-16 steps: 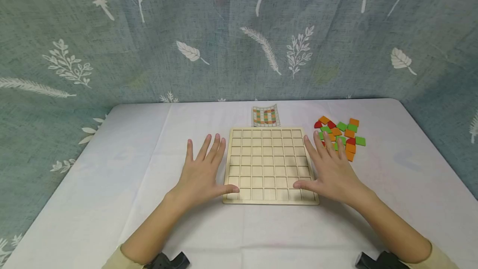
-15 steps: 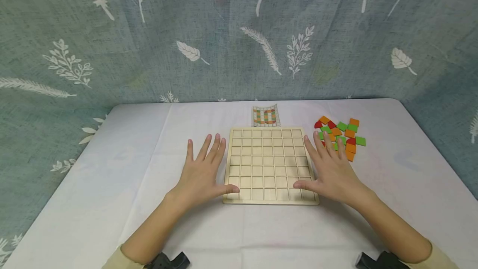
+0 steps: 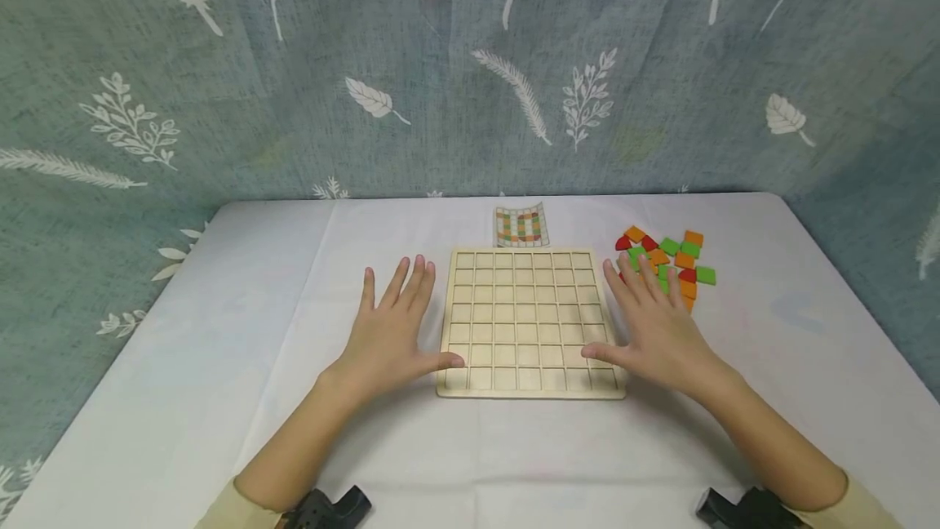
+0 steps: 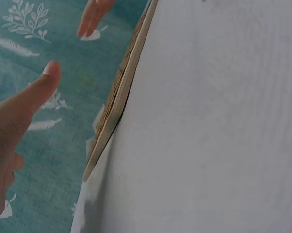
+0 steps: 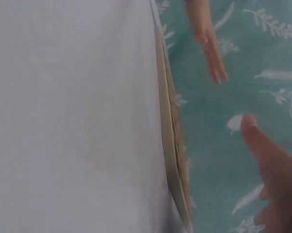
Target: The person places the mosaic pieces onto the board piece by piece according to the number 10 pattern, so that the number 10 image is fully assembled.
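A pale wooden board (image 3: 525,321) with a grid of square recesses lies flat on the white cloth. My left hand (image 3: 385,341) is spread over its left side, the thumb overlapping the lower left corner in the head view. Over the right side my right hand (image 3: 657,333) is spread likewise, its fingers partly covering a loose pile of green, orange and red tiles (image 3: 706,275). Neither hand holds anything. In the left wrist view the left thumb (image 4: 37,92) stands above the board's edge; the right wrist view shows the right thumb (image 5: 260,141) raised as well.
Behind the board lies a small patterned card (image 3: 521,227) with a coloured grid printed on it. A blue-green leaf-print curtain (image 3: 441,64) hangs along the table's back edge. Black wrist mounts (image 3: 330,508) show at the bottom of the head view.
Both hands have shifted slightly outward, away from each other, still spread. The head view has moved a little. Board, card and tiles lie as before.
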A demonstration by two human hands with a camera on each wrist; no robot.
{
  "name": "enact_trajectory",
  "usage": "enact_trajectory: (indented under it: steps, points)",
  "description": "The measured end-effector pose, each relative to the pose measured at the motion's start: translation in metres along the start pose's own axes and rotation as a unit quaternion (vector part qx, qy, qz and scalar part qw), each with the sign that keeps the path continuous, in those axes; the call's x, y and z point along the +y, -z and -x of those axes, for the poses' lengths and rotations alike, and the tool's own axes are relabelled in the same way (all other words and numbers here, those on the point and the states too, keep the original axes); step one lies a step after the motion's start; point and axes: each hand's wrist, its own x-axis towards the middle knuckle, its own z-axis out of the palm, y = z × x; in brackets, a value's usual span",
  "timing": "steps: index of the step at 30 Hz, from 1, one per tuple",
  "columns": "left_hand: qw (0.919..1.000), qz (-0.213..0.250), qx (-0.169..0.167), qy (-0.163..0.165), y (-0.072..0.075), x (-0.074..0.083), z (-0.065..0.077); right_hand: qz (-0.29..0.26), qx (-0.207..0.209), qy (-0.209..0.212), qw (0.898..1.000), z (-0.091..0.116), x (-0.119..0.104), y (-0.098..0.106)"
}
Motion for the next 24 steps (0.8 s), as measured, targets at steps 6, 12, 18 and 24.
enact_trajectory:
  steps: [6, 12, 18, 24]
  points:
    - [0.9991, 0.042, -0.001, -0.005, 0.006, -0.007, 0.001, -0.025, 0.02, -0.008, 0.999, 0.001, 0.009, 0.004]
    - [0.9975, 0.07, -0.008, 0.005, 0.007, -0.013, 0.001, -0.066, 0.08, -0.001, 0.995, 0.005, 0.019, 0.011]
    - [0.9923, 0.122, 0.023, 0.003, 0.005, -0.018, -0.001, -0.1, 0.152, 0.013, 0.983, 0.01, 0.03, 0.014]
    - [0.9841, 0.175, 0.031, 0.003, 0.001, -0.021, -0.004, -0.15, 0.214, 0.029, 0.965, 0.015, 0.044, 0.014]
